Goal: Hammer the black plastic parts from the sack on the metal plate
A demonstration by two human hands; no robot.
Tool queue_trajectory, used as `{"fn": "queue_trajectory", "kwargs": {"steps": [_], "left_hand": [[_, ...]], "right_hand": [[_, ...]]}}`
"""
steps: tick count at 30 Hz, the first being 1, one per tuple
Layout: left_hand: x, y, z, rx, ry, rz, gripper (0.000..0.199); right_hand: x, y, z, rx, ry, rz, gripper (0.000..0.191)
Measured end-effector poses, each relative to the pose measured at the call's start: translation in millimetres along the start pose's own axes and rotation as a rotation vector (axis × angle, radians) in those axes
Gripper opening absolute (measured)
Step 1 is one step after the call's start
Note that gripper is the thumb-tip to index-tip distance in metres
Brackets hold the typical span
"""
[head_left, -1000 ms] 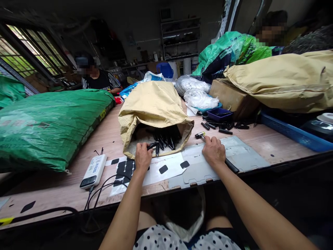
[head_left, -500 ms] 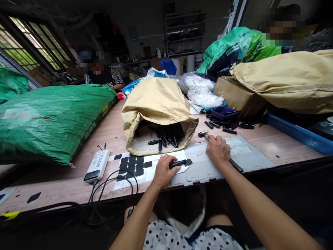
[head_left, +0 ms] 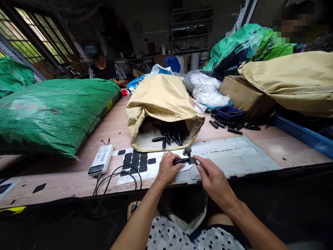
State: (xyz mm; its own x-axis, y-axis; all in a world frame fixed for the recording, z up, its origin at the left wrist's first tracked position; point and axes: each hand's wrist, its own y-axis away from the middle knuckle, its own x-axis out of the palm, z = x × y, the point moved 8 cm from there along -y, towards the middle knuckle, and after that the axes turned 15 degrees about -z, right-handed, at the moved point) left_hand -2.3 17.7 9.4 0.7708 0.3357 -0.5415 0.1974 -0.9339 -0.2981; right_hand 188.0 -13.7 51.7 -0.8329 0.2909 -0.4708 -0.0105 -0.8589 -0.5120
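My left hand (head_left: pixel 168 167) is closed around a slim black pen-shaped piece (head_left: pixel 181 160), which points right over the white sheet. In my right hand (head_left: pixel 213 175) is a small hammer (head_left: pixel 187 151); its dark round head is just above the piece's right end. Whether the two touch I cannot tell. Beneath the hands lie a white sheet with black square pads (head_left: pixel 135 162) and a grey flat board (head_left: pixel 234 156). Right behind my left hand, an open beige sack (head_left: pixel 163 93) lies on its side with several similar black pieces (head_left: pixel 170 135) in its mouth.
On the left, a big green sack (head_left: pixel 57 111) rests near a white power bank (head_left: pixel 101 160) with black cables. Loose black parts (head_left: pixel 235 131), a purple tray (head_left: pixel 230 113), a blue crate (head_left: pixel 304 135) and a carton (head_left: pixel 244 93) stand right. A person (head_left: pixel 104 71) sits across the table.
My right hand has moved left, bringing the hammer from the grey board to the black piece. My left hand still grips that piece. The view has shifted slightly.
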Motion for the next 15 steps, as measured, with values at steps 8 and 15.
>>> {"fn": "queue_trajectory", "kwargs": {"steps": [8, 15], "left_hand": [[0.6, -0.5, -0.8, 0.004, -0.014, 0.0, 0.011], [1.5, -0.1, 0.6, -0.028, 0.009, -0.012, 0.015]], "right_hand": [[22.4, 27.6, 19.0, -0.125, 0.213, 0.058, 0.044], [8.4, 25.1, 12.2, -0.117, 0.242, -0.046, 0.044]]}}
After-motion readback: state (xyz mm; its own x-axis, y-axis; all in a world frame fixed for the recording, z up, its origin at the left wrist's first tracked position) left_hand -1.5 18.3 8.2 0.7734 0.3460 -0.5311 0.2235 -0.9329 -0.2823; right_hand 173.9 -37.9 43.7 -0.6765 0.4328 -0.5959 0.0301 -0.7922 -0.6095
